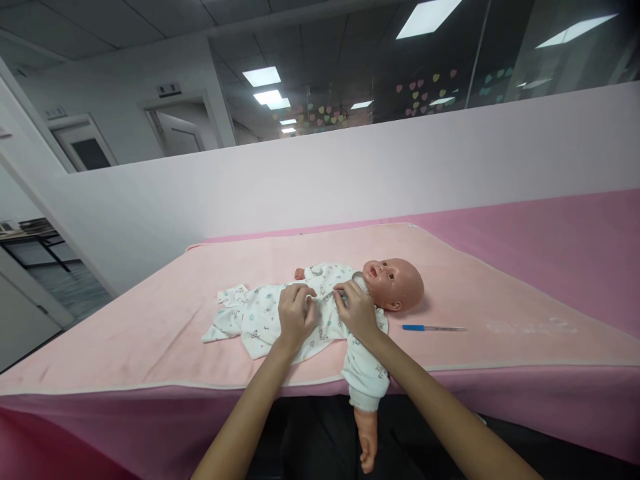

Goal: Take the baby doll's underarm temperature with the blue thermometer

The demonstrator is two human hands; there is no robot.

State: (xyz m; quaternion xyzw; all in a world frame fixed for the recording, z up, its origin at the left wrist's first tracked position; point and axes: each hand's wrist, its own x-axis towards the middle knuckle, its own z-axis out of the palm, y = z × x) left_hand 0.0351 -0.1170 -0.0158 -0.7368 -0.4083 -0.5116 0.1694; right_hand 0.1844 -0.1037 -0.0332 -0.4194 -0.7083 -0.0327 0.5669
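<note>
Forearms (425, 395) converge, shirt (264, 317) seemingly pinched in each grip (295, 315) (359, 312)

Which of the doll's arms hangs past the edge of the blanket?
The near arm, its sleeve overhanging the near edge; the far arm lies wholly over the blanket.

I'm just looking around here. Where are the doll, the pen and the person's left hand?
Doll (326, 325): head view, on its clothed torso.
Pen (435, 328): head view, about the middle of its length, beyond the blue cap.
Left hand (295, 315): head view, on the back of the hand.
</note>
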